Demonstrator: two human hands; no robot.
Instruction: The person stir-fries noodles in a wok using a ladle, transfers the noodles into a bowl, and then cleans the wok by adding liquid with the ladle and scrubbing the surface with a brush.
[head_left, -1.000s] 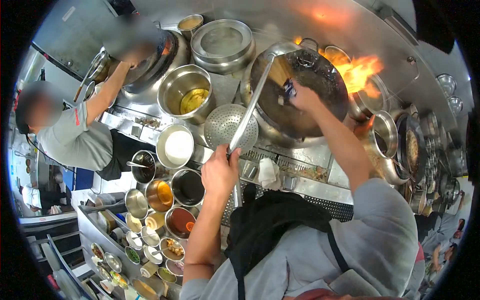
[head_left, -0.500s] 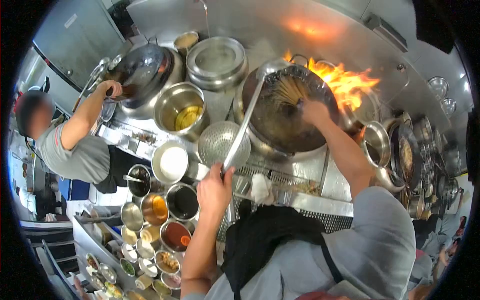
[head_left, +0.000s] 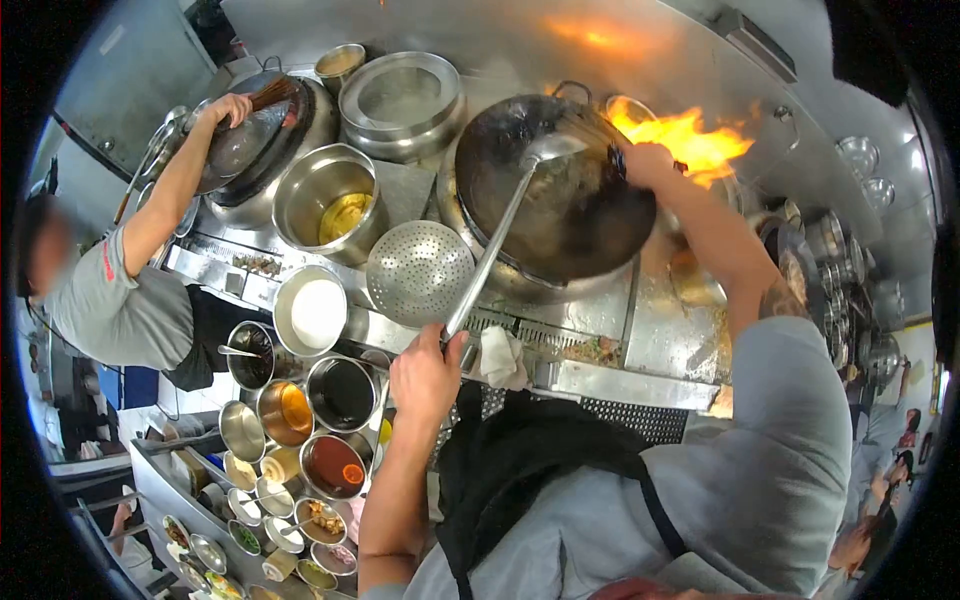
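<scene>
My left hand is wrapped round the end of a long metal ladle's handle. The ladle's bowl is inside a dark wok, near its far side. My right hand is closed at the wok's right rim, gripping a bamboo wok brush whose bristles are smeared by motion. Dark wet residue and haze show in the wok. Beside the wok on the left lies a perforated strainer. A folded white cloth sits on the stove's front ledge.
Flames rise behind my right hand. A pot with yellow oil, a large lidded pot and a pot of white contents stand left. Sauce pots crowd the lower left. A co-worker's hand holds a brush over another wok.
The ladle's bowl has moved from the wok's far rim down into the wok. My right hand and brush have shifted right and away. The co-worker's brush is higher. The view has shifted slightly.
</scene>
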